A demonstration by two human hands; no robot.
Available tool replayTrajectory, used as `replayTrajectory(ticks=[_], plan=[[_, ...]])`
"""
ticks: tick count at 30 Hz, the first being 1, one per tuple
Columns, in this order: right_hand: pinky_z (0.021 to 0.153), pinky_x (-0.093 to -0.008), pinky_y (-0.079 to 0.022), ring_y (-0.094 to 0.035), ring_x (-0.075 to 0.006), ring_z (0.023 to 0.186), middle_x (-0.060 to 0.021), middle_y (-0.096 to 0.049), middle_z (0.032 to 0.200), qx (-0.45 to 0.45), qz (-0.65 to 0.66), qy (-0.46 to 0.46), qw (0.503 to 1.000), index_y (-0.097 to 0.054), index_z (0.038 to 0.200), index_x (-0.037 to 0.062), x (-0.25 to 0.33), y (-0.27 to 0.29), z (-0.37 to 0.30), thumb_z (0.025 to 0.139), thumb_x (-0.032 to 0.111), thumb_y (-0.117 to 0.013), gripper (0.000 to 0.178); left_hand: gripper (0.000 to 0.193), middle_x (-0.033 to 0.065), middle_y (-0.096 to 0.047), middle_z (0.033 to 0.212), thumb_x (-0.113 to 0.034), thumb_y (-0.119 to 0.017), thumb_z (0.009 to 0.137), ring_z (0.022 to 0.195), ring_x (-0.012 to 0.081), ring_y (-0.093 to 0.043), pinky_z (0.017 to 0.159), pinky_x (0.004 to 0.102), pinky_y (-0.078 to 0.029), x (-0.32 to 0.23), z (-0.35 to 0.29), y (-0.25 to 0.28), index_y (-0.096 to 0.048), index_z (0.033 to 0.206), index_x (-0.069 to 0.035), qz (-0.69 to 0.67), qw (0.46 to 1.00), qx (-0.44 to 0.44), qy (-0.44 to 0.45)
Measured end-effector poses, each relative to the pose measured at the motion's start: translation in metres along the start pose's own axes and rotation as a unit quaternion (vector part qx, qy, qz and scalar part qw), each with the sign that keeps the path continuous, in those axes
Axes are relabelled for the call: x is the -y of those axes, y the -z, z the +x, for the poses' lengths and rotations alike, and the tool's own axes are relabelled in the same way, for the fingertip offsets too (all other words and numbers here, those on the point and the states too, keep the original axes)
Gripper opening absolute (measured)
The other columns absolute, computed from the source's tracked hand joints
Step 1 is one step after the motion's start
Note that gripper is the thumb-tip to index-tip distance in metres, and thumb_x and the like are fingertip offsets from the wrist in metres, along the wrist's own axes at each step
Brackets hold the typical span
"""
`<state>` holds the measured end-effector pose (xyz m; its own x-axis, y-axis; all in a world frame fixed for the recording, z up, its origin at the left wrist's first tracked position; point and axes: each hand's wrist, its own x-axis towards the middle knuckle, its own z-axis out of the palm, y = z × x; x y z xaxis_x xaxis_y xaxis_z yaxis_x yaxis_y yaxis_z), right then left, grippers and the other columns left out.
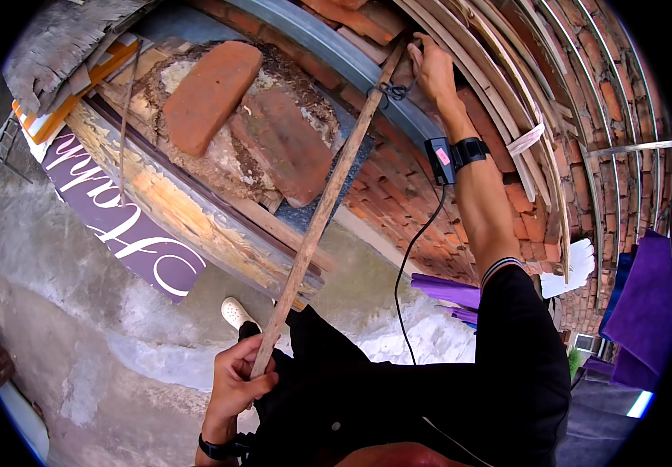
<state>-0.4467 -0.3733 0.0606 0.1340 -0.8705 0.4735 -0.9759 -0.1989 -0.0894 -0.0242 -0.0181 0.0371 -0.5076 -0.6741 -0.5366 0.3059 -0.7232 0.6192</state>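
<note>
A long, narrow wooden stick (324, 206) slants from my lap up to the far side. My left hand (235, 377) is closed round its near end. Close to the far end, dark thin wire (396, 91) is looped and knotted about the stick. My right hand (433, 70) is stretched out beside that end, fingers curled and pinched; a strand of the wire runs up to them, though the fingertips are partly hidden. Under the stick there passes a curved grey metal rail (336, 54).
Two reddish bricks (211, 97) lie on a rough pile over boards at left. A purple lettered banner (130, 222) hangs below. Long wooden strips (499, 78) stand against the brick wall (612, 101) at right. Purple cloth (643, 311) hangs near my right. A black cable (400, 288) runs from my right wrist device.
</note>
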Motion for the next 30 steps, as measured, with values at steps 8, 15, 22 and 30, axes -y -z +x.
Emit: replayTrajectory(ticks=[8,15,22,30], plan=[[0.068,-0.0449,-0.047,-0.059,-0.0427,0.077,-0.0256,-0.061,0.078,-0.078,-0.028,0.045,0.996,-0.058,0.109,0.0027,-0.008,-0.013,0.001,0.086,0.023,-0.059,0.030,0.058,0.0004,-0.051,0.069,0.017,-0.061,0.066,0.059,0.0049,-0.045,0.049,0.0190,-0.032,0.014,0.002,0.001,-0.050,0.121,0.008,-0.023,1.000,0.014,-0.007],[0.065,-0.0433,-0.048,-0.061,-0.0398,0.073,-0.0228,-0.061,0.075,-0.124,-0.047,0.040,0.990,-0.059,0.106,0.0024,-0.013,-0.023,-0.001,0.085,0.019,-0.059,0.027,0.058,0.0008,-0.051,0.072,0.016,-0.061,0.066,0.062,0.0051,-0.046,0.051,0.0191,-0.033,0.006,0.003,0.005,-0.049,0.122,0.008,-0.029,0.999,0.022,-0.011],[0.068,-0.0419,-0.049,-0.062,-0.0381,0.074,-0.0210,-0.063,0.074,-0.133,-0.054,0.024,0.989,-0.061,0.105,0.0018,-0.009,-0.021,-0.001,0.084,0.019,-0.058,0.027,0.056,-0.0005,-0.052,0.072,0.014,-0.062,0.067,0.061,0.0040,-0.047,0.052,0.0178,-0.034,0.010,0.002,-0.005,-0.051,0.121,0.006,-0.001,1.000,0.010,0.010],[0.069,-0.0431,-0.050,-0.062,-0.0399,0.074,-0.0245,-0.063,0.073,-0.108,-0.020,0.015,0.994,-0.061,0.101,-0.0033,-0.006,-0.018,0.001,0.082,0.016,-0.056,0.028,0.060,-0.0006,-0.055,0.081,0.012,-0.064,0.068,0.070,0.0045,-0.051,0.061,0.0180,-0.039,0.045,0.008,-0.020,-0.047,0.126,0.006,0.007,1.000,0.009,-0.003]])
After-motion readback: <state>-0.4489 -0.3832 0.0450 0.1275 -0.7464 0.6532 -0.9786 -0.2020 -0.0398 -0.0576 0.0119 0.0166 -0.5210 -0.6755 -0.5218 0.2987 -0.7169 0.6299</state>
